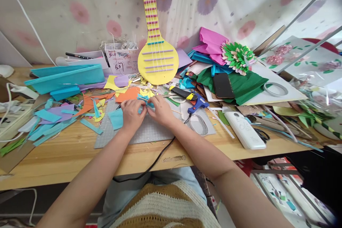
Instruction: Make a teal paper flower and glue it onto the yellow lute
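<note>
My left hand [133,113] and my right hand [159,109] meet over the grey cutting mat [149,133]. Both are closed, fingertips pinching a small piece of blue paper [143,97] between them. Much of that piece is hidden by my fingers. Beside my left hand lies a light-blue paper square [115,118], and orange paper [127,94] lies just behind. To the right of my right hand are a yellow-and-black cutter [183,93], a blue glue gun [198,103] and a roll of clear tape [198,125].
A yellow paper lute [158,66] leans upright at the back. Blue paper strips [52,128] and scraps crowd the left. On the right lie a phone [223,85], a white power bank [244,130] and scissors [261,134]. A black cable [157,158] crosses the table's front edge.
</note>
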Available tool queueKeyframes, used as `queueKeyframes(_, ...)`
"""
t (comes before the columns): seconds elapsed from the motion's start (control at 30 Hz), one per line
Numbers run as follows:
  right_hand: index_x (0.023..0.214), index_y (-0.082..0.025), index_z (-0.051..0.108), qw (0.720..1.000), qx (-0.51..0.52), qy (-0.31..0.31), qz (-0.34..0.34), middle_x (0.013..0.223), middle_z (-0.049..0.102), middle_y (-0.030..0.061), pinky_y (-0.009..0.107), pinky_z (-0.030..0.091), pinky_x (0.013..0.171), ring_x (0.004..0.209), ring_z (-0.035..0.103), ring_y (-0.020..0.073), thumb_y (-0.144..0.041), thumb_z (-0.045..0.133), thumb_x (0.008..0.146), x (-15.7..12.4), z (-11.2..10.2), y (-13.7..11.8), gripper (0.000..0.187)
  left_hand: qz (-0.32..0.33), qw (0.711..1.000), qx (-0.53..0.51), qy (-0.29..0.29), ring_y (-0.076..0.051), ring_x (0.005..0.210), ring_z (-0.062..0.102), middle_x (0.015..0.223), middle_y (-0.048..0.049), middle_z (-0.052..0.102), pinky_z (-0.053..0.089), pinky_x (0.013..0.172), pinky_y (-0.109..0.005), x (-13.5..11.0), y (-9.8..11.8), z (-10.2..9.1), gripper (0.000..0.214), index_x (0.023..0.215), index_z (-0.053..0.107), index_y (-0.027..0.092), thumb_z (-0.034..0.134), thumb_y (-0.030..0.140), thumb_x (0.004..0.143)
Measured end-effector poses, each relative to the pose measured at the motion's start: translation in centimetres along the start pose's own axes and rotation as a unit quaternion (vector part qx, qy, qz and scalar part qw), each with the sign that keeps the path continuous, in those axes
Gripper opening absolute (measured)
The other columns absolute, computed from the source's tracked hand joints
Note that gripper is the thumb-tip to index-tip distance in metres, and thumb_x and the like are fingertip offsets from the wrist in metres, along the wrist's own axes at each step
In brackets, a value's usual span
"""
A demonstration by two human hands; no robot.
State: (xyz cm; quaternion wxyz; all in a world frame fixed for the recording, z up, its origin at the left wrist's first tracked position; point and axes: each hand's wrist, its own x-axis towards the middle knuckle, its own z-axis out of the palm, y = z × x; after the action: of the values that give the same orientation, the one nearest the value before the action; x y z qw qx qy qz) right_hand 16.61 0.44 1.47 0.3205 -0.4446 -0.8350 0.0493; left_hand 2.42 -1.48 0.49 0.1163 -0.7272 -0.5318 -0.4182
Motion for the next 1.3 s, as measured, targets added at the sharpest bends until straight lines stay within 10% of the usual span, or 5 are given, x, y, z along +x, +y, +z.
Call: queueKeyframes(1.3, 0.087, -0.019, 0.059, 1.0, 0.019, -0.011, 0.018, 0.092, 0.06, 0.0064, 0.029, 0.04, 0.078, 0.091, 0.052, 0.0189, -0.016, 0.048, 0.083, 0.18, -0.39, 0.0, 0.012, -0.051, 0.998, 0.013, -0.019, -0.021, 0.079, 0.058, 0.075, -0.0008, 0.065, 0.031, 0.084, -0.038, -0.02, -0.01, 0.28, 0.014, 0.081, 0.054, 0.023, 0.057, 0.016, 0.07)
